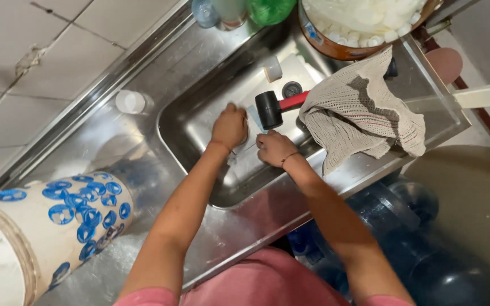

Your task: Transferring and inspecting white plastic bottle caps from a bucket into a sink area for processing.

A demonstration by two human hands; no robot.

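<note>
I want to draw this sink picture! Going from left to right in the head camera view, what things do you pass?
White sack with blue circles → small white cap → left hand → black mallet head → beige knitted cloth → big blue water jug.

Stainless steel sink unit (290, 195) with a sunken basin (199, 122) at centre. In the basin: black rubber mallet (270, 109) with red handle, small white cup (273, 68), dark drain plug (292, 89). Draped over the right rim: beige knitted cloth (358, 113). On the left drainboard: white lid (130, 101), blue-patterned white container (58, 221). At the far edge: bottles (231, 11), brown bowl (336, 48).
</note>
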